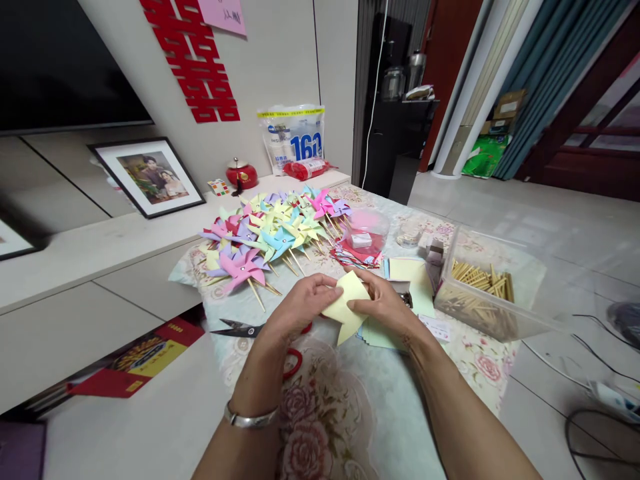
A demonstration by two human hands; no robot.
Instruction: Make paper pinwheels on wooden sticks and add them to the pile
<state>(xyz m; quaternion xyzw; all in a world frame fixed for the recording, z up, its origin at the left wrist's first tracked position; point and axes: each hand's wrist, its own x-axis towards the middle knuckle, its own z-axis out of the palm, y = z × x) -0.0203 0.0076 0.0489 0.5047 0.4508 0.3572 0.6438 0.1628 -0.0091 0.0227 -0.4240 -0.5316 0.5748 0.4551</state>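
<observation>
Between my hands is a pale yellow sheet of paper (349, 303), with cut flaps and one pointed piece hanging down. My left hand (306, 300) pinches its left edge, thumb on top. From the other side my right hand (383, 300) grips it, thumb pressed on the front and fingers behind. Scissors (237, 329) with red handles lie on the cloth, partly hidden under my left wrist. Beneath and beside my right hand are stacked coloured paper sheets (383, 335) and a small open box of shiny metal pieces (406, 298).
Many finished paper pinwheels (277, 230) on sticks lie at the back left. A clear plastic bin (460, 307) of short wooden sticks (483, 280) stands right. Red paper pieces (356, 257), a clear tub (370, 227) and a tape roll (409, 235) sit behind my hands on the flowered tablecloth (310, 427).
</observation>
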